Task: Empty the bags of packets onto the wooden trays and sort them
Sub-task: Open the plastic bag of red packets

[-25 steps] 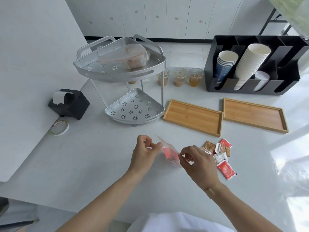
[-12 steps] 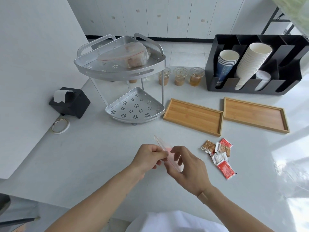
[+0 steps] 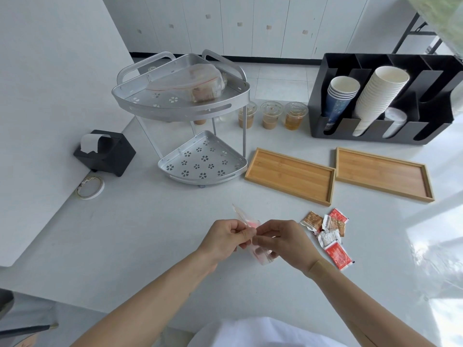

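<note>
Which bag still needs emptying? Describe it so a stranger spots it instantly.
Find the silver two-tier corner rack left of the wooden trays. On its upper shelf lies a clear zip bag, still full. The bottom shelf holds nothing, and the other bag is in the hands.

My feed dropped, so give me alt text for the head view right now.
Both hands, left hand and right hand, pinch a small clear bag above the white table. A pile of loose packets lies right of them, and two wooden trays sit beyond with nothing on them.
</note>
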The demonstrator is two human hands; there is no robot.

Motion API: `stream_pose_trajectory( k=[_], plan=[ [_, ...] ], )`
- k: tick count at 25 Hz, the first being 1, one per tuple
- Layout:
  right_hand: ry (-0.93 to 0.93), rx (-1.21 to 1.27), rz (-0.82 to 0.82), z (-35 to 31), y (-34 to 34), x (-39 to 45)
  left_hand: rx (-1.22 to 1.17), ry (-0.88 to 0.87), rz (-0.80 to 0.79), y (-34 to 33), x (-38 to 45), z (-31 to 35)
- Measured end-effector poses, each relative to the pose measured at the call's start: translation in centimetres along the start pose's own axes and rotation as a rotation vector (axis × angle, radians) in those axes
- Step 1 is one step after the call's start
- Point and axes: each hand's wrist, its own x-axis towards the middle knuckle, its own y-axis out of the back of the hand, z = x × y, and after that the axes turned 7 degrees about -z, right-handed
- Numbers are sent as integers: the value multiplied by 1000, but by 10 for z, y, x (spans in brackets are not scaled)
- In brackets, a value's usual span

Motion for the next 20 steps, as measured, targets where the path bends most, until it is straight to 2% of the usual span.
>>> stream_pose_trajectory(
  k=[3, 6, 8, 11, 13, 15, 17, 20],
  plan=[
    [-94, 127, -45, -3, 2, -1, 40, -41, -28, 3, 0, -2],
    [-113, 139, -41, -3, 2, -3, 102, -83, -58, 5, 0, -2],
    [-43, -52, -1, -2, -1, -3, 214, -120, -74, 6, 1, 1],
    [112, -526, 62, 0, -3, 0, 432, -144, -73, 8, 3, 8],
    [160, -691, 88, 1, -1, 6, 533, -156, -69, 10, 5, 13],
    [165, -744, 60, -2, 3, 12, 560, -155, -84, 11, 6, 18],
    [153, -695, 29, -5, 4, 13, 571, -150, -93, 9, 6, 22],
    [157, -623, 71, -9, 6, 14, 605, -149, -36, 6, 9, 26]
  ],
)
